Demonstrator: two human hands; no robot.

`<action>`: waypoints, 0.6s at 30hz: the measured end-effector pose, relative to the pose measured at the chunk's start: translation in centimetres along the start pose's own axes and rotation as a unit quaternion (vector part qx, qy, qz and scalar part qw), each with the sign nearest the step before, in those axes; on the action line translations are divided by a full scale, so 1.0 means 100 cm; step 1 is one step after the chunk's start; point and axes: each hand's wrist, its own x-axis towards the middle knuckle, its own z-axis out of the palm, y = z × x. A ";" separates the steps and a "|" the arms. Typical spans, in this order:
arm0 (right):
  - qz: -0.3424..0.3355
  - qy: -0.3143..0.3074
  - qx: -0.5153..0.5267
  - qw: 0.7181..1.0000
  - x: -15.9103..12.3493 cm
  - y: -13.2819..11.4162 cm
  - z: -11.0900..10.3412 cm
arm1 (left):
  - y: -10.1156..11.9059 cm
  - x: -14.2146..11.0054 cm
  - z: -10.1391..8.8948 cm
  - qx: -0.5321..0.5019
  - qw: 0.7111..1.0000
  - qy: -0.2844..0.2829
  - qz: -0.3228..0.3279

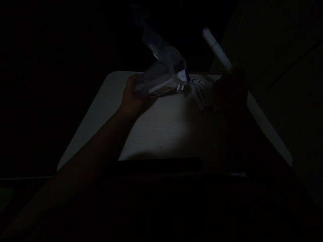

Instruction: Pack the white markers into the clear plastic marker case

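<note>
The scene is very dark. My left hand (132, 97) grips the end of a clear plastic marker package (161, 79) lying on a small white table (161, 131); its open flap stands up, and a white marker with a purple cap (183, 75) shows at its mouth. My right hand (228, 90), barely visible in shadow, is closed around a white marker with a pink tip (216, 48), held upright and tilted left above the table's far right. Several loose markers (202, 94) lie on the table between the two hands.
The white table has rounded corners, and its right edge (267, 131) runs close under my right arm. A dark bar (156, 166) lies along the table's near edge. Everything around the table is black.
</note>
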 end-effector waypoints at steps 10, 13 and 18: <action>-0.025 -0.017 0.006 1.000 -0.015 0.004 0.019 | -0.003 -0.001 0.000 0.014 1.000 0.015 -0.001; -0.032 -0.006 0.011 0.999 -0.012 0.003 0.019 | -0.002 -0.001 0.000 0.017 1.000 0.010 -0.004; -0.044 0.012 -0.019 0.999 -0.004 0.005 0.018 | 0.000 0.000 0.001 0.005 1.000 0.004 0.009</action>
